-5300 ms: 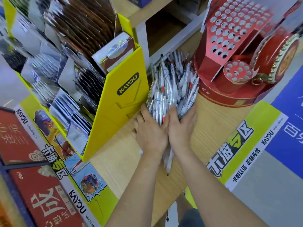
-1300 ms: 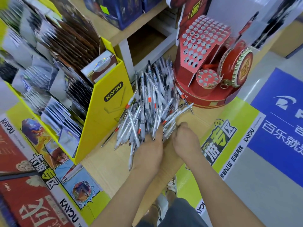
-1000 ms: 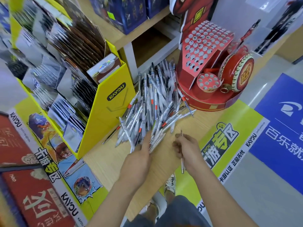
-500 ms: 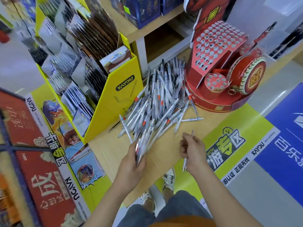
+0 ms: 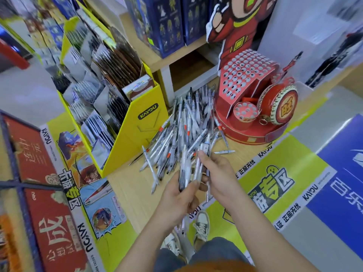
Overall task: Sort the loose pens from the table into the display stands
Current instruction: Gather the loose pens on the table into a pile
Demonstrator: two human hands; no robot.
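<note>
A: Head view. Status of fingers?

B: Left hand (image 5: 177,199): fingers (image 5: 193,184) curled closed around a bundle of pens (image 5: 185,171), bundle upright, tips toward the pile. Right hand (image 5: 218,173): fingers (image 5: 204,157) pinched on one or two pens at the right edge of the same bundle; exact count not readable through the blur. Hands touching each other at the bundle, raised above the near table edge.

A: Location of remaining stock?

B: Loose pens (image 5: 182,132) heaped on the wooden table (image 5: 129,189), directly beyond the hands. Heap fanned out, running back toward the shelf post. Mostly clear barrels, some with red or blue bands. One single pen (image 5: 225,152) lying apart at the right of the heap, roughly level across the table.

A: Position of stands?

B: Red display stand (image 5: 249,107) at right rear, just beside the heap, a few pens touching its round base. Sloped hole panel (image 5: 243,73) on top, holes unfilled as far as visible. Small round holder (image 5: 245,112) in front, also perforated. Drum ornament (image 5: 282,107) on the right side of the base.

A: Left side?

B: Yellow card display (image 5: 143,124) marked KAYOU, standing at the left of the heap, packed with card packs. Some pens touching its lower front corner.

A: Surroundings?

B: Blue boxes (image 5: 169,22) on the shelf behind. Shoes (image 5: 201,226) on the floor beneath the table edge.
</note>
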